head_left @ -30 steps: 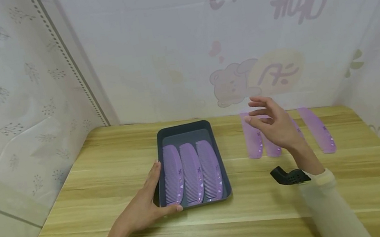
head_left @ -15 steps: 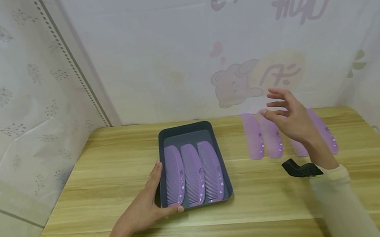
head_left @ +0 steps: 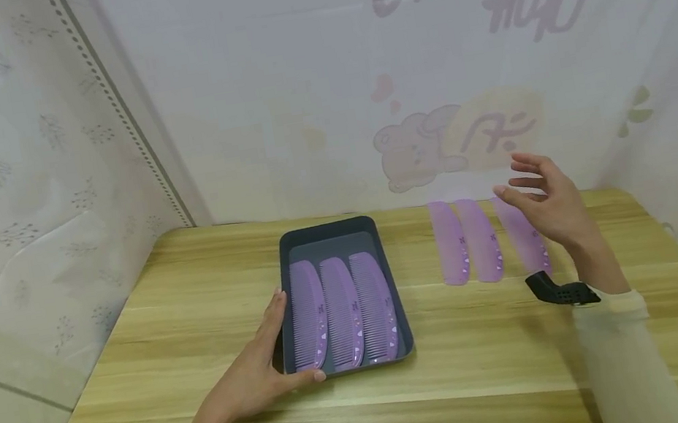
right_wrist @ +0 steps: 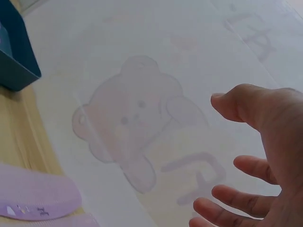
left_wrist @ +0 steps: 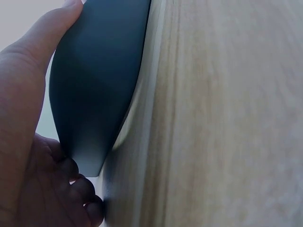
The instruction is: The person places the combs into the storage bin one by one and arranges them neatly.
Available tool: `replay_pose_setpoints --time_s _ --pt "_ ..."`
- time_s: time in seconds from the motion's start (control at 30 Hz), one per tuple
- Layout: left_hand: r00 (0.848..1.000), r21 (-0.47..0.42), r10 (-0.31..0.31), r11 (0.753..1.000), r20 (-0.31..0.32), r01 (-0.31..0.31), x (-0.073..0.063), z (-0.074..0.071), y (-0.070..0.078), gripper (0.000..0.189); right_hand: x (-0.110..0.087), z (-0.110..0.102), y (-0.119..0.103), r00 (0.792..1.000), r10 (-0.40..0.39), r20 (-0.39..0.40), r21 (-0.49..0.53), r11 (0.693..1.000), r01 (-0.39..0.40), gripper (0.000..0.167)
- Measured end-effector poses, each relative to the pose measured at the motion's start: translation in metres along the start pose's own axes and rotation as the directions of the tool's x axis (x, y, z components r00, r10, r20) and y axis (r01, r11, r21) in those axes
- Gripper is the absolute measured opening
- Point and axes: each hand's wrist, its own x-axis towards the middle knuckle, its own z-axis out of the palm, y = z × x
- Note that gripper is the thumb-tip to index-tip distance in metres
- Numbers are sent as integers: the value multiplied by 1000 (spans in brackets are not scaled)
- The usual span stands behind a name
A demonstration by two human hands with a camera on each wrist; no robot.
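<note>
My left hand (head_left: 254,373) grips the near left corner of a dark grey tray (head_left: 328,229), thumb along the front wall and fingers at the left side. In the left wrist view the tray's wall (left_wrist: 99,80) lies between thumb and fingers. Three purple combs, among them a middle comb (head_left: 343,311), lie side by side in the tray. My right hand (head_left: 554,207) hovers over the right of the table with fingers spread and nothing in them. Beside it lie a left comb (head_left: 450,242), another comb (head_left: 480,241) and a third comb (head_left: 524,234). The right hand and forearm hide the area of the rightmost comb.
The wooden table (head_left: 473,382) meets a white printed curtain (head_left: 269,104) at the back, with a bear print (right_wrist: 132,113) on it. More patterned cloth (head_left: 21,180) hangs at the left. A black wrist camera (head_left: 561,291) sits on the right wrist.
My right hand has moved rightward over the row of combs, uncovering those on the left and covering the rightmost one. My left hand and the tray have stayed in place.
</note>
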Motion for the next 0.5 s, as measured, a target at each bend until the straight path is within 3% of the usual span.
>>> replay_pose_setpoints --time_s 0.5 --pt "1000 4 -3 1000 -5 3 -1 0 2 135 0 -37 33 979 203 0 -10 979 -203 91"
